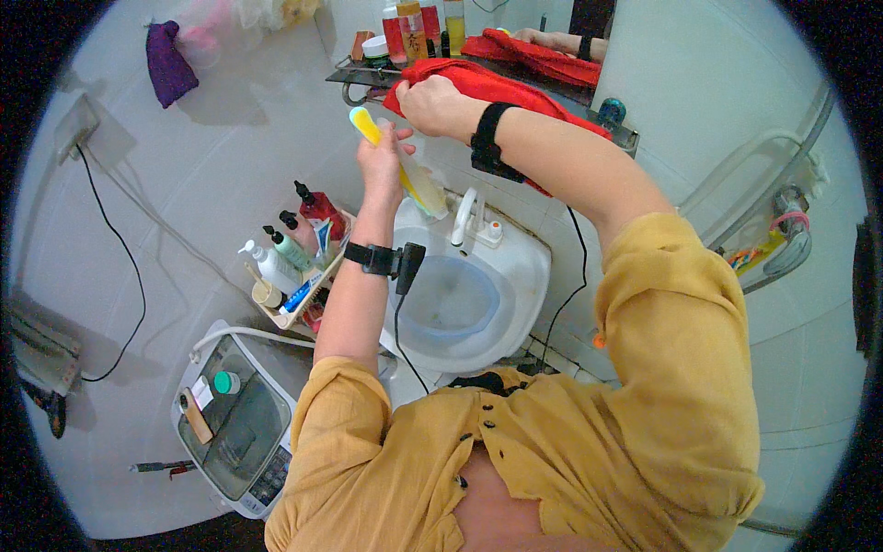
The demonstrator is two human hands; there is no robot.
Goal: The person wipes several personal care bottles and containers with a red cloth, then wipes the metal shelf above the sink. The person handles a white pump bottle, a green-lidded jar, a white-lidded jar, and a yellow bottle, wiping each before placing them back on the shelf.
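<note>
Taking the white, glossy ceramic sink as our landmark, we start far to its upper left, where a purple pouch of rough-looking weave hangs against smooth wall tiles. Low to the left of the sink stands a boxy washing machine with a dark, glassy lid, bearing a round jar with a green cap and a flat wooden piece. Just beside the sink, on its left, a pale rack holds rounded plastic pump bottles. Above the sink's back left corner, our left hand is closed around a long, slim tool; its handle is smooth and yellow, its lower end whitish and too blurred for us to make out. Above and behind the sink, our right hand grips the left end of a soft, folded red cloth, which lies along the dark, flat shelf. Well to the right of the sink, a smooth grey hose curves down the wall.
</note>
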